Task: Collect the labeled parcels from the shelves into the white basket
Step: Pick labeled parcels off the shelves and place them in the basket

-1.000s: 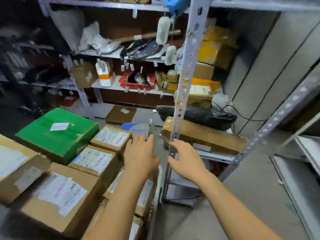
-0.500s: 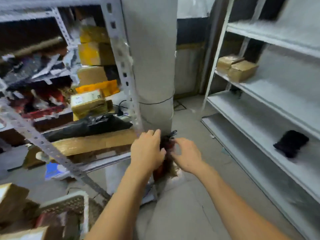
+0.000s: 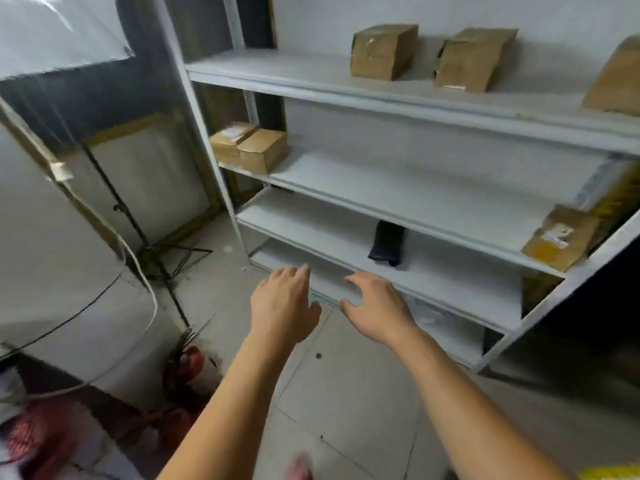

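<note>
A white metal shelf unit [image 3: 398,209] fills the right half of the view. Two brown cardboard parcels [image 3: 382,51] [image 3: 474,58] stand on its top shelf, with a third [image 3: 616,81] cut off at the right edge. A pair of small boxes [image 3: 247,147] sits at the left end of the second shelf, and a labeled box [image 3: 561,237] at its right end. A black pouch [image 3: 388,242] lies on the third shelf. My left hand [image 3: 282,306] and my right hand [image 3: 377,308] hover empty, fingers spread, in front of the lowest shelves. The white basket is out of view.
A grey pillar [image 3: 45,254] with cables stands at the left. A black tripod stand [image 3: 159,251] leans before a framed panel [image 3: 152,178]. Red fire extinguishers [image 3: 187,365] sit on the tiled floor at the pillar's foot.
The view has swung right, from the crowded shelves and the boxes in the basket, past the pillar, to the white shelf unit. Both hands stay raised and empty.
</note>
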